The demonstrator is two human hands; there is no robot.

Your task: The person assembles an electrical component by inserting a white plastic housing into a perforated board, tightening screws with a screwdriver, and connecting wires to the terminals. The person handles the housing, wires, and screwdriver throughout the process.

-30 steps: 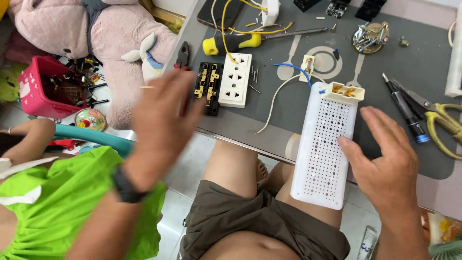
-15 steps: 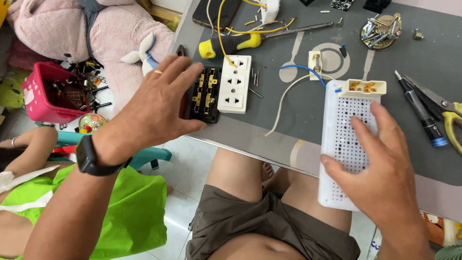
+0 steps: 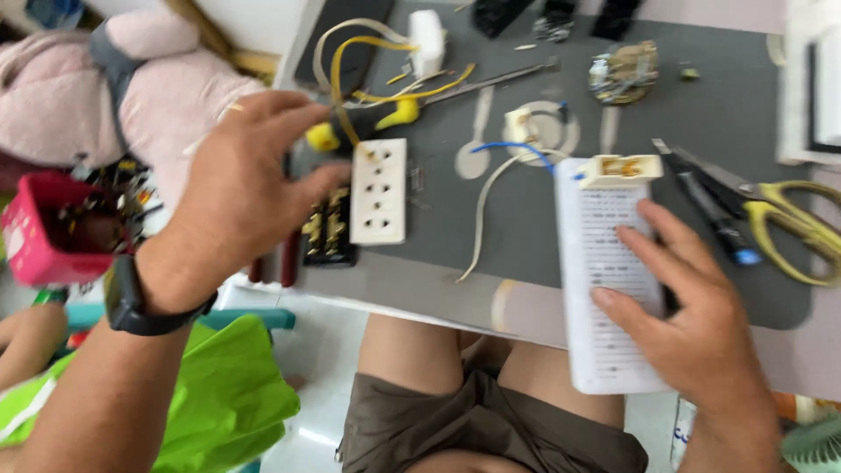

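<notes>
Head view, looking down. Left hand (image 3: 232,188) is hovering over the near left edge of the grey surface (image 3: 526,219), fingers loosely spread and curled, closing on nothing; the thumb is reaching toward the black socket insert (image 3: 328,232) with its brass contacts, and whether it is touching it cannot be told. A black wristwatch (image 3: 131,302) is sitting on that wrist. Just beside the insert, on its right, a white socket faceplate (image 3: 378,191) is lying flat, the two touching or nearly so.

Right hand (image 3: 692,320) is lying flat on a white perforated housing (image 3: 604,263), fingers spread wide across its face, pressing rather than gripping around it. The housing is lying lengthwise, its near end overhanging the surface edge above the person's lap; a cream terminal block (image 3: 620,168) is sitting at its far end.

Outward: a yellow-handled screwdriver (image 3: 394,114) is lying beyond the faceplate, with yellow wire (image 3: 350,61) looping over it. A pale cable with a blue lead (image 3: 504,153) is curving between faceplate and housing. Right of the housing, a dark pen-like tool (image 3: 714,215) and yellow-handled scissors (image 3: 788,219) are lying side by side. Off the surface to the left, a red basket (image 3: 31,241) of small parts, a pink plush toy (image 3: 105,96), and green cloth (image 3: 210,394) are showing. Picture is motion-blurred; fine detail is unreadable.
</notes>
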